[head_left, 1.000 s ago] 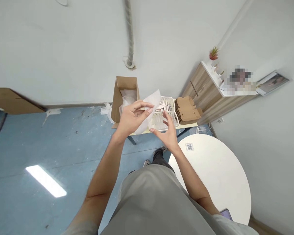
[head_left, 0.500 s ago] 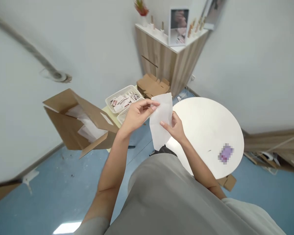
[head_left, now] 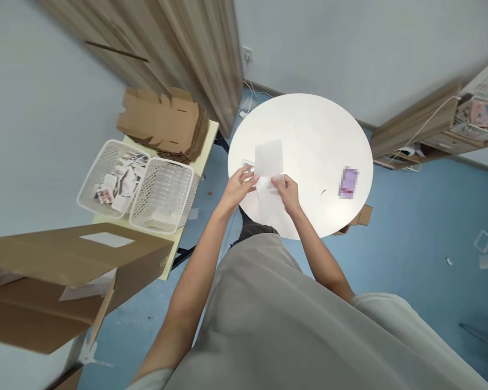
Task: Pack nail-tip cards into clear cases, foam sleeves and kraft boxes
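Note:
A thin white sheet (head_left: 269,157) hangs between my hands in front of the round table, creased across at finger height. My right hand (head_left: 288,195) grips its right edge, thumb on the near face and the other fingers partly behind. At the opposite edge, my left hand (head_left: 239,188) has its thumb against the sheet and its fingers curled beside it. Just beyond the left fingertips lies a small pale item with a printed face (head_left: 247,163), partly covered by the hand; its kind is unclear.
The white round table (head_left: 305,124) carries a blurred-out purple object (head_left: 348,183). Left of it, a yellow table (head_left: 208,142) holds flattened cardboard boxes (head_left: 162,122), a white basket of printed pieces (head_left: 106,154) and another white basket (head_left: 162,195). An open carton (head_left: 142,271) stands nearer.
My view has swung right and down, and both hands with the sheet are now over the round table. The left hand has shifted lower along the sheet's left edge.

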The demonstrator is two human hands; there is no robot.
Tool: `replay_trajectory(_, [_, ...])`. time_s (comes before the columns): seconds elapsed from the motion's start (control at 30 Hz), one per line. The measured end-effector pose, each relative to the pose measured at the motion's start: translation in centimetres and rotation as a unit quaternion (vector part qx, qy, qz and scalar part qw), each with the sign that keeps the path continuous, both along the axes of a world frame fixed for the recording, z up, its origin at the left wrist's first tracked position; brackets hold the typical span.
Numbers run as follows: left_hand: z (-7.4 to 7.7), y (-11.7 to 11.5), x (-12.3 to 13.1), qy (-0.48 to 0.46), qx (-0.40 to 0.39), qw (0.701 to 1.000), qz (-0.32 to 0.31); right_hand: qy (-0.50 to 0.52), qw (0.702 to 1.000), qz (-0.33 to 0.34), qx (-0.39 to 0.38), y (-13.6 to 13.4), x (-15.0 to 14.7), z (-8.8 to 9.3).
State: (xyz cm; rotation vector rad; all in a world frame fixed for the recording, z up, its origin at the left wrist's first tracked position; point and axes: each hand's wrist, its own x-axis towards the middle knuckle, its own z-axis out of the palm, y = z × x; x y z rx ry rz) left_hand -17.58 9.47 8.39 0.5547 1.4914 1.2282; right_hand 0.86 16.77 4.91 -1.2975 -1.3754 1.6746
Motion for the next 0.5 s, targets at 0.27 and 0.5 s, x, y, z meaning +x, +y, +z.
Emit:
replay_trajectory(0.27, [-8.3, 1.7, 4.6, -0.189, -0.147, 0.97, -0.028, -0.059, 0.996, -0.022, -0.07, 1.5, 1.5, -7.3])
replay_trajectory(0.5, [-10.4, 3.1, 5.2, -0.149, -0.155, 0.977, 0.008, -0.126, 0.991, -0.04, -0.015, 1.1, 1.3, -9.6])
